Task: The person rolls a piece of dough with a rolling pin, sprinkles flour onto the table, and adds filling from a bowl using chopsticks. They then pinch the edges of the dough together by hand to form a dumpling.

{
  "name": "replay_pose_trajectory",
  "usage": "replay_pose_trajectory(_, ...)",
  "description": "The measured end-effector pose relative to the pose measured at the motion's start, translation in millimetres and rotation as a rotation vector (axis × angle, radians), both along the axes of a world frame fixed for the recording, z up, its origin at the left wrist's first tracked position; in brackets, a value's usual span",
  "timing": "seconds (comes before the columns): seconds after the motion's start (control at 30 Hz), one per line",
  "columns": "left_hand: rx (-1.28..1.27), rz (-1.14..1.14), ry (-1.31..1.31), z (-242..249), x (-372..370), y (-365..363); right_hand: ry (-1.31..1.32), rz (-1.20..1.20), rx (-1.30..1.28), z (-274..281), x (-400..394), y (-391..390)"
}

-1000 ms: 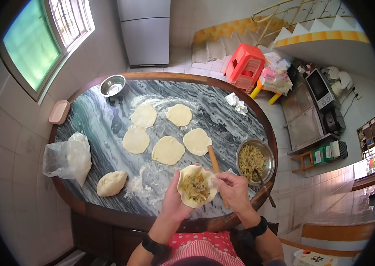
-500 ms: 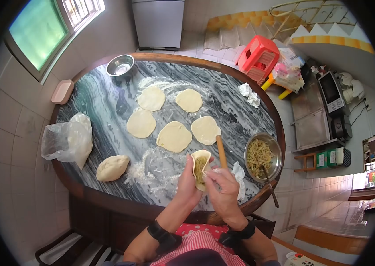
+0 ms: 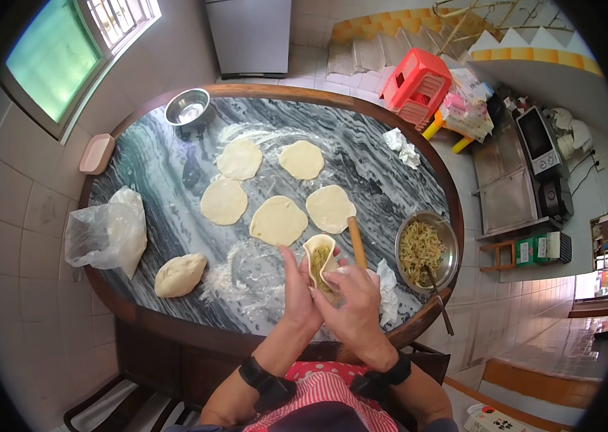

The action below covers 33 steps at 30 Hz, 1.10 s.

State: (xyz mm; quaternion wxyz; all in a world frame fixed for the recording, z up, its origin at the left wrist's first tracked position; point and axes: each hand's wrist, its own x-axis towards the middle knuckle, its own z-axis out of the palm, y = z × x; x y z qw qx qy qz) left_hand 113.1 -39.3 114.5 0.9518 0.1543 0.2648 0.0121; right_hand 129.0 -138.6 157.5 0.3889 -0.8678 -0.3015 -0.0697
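Note:
Between my two hands is a filled dough wrapper (image 3: 318, 252), its rim raised around shredded yellow-green filling. My left hand (image 3: 299, 294) cradles it from the left, with the thumb standing up slightly away from the dough. On the right side, the fingers of my right hand (image 3: 353, 299) pinch the near edge of the wrapper. Just beyond lies a wooden rolling pin (image 3: 357, 243), partly hidden by my right hand. Several flat dough rounds, one of them the nearest round (image 3: 278, 221), lie on the floured marble table (image 3: 174, 173).
A steel bowl of filling (image 3: 426, 252) with a utensil in it stands at the right edge. At the left are a dough lump (image 3: 180, 275) and a plastic bag (image 3: 113, 230). A small metal bowl (image 3: 187, 107) sits at the back; crumpled tissue (image 3: 387, 291) lies beside my right hand.
My left thumb has lifted off the wrapper's side. My right fingers have shifted slightly on the wrapper's near edge. The whole view has moved a little.

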Motion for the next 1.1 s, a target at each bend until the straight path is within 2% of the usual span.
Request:
replay_pose_trajectory(0.4,-0.065,0.061,-0.02,-3,2,-3,-0.115,-0.072,-0.087,-3,6,6)
replay_pose_trajectory(0.47,-0.079,0.051,-0.152,-15,2,-3,-0.147,-0.075,-0.103,-6,7,6)
replay_pose_trajectory(0.57,-0.16,0.089,-0.183,-20,3,-5,-0.177,-0.066,-0.189,-9,7,3)
replay_pose_trajectory(0.67,-0.167,0.111,-0.059,-14,3,-6,-0.106,-0.048,-0.085,-10,10,-1)
replay_pose_trajectory(0.73,-0.159,0.097,-0.081,-14,1,-5,0.125,-0.023,-0.016,-9,15,-8)
replay_pose_trajectory(0.77,-0.15,0.084,-0.104,-15,0,-4,0.123,-0.027,-0.016,-9,20,-13)
replay_pose_trajectory(0.83,-0.216,0.067,-0.12,-18,-1,-2,0.312,0.027,0.006,-8,29,-19)
replay_pose_trajectory(0.9,-0.283,0.054,-0.139,-20,-2,0,0.316,0.017,0.044,0,31,-18)
replay_pose_trajectory(0.97,-0.432,0.06,-0.174,-21,-1,4,0.216,0.081,-0.027,2,33,-21)
replay_pose_trajectory(1.1,-0.356,0.086,-0.139,-3,0,3,0.145,0.068,-0.029,10,21,-14)
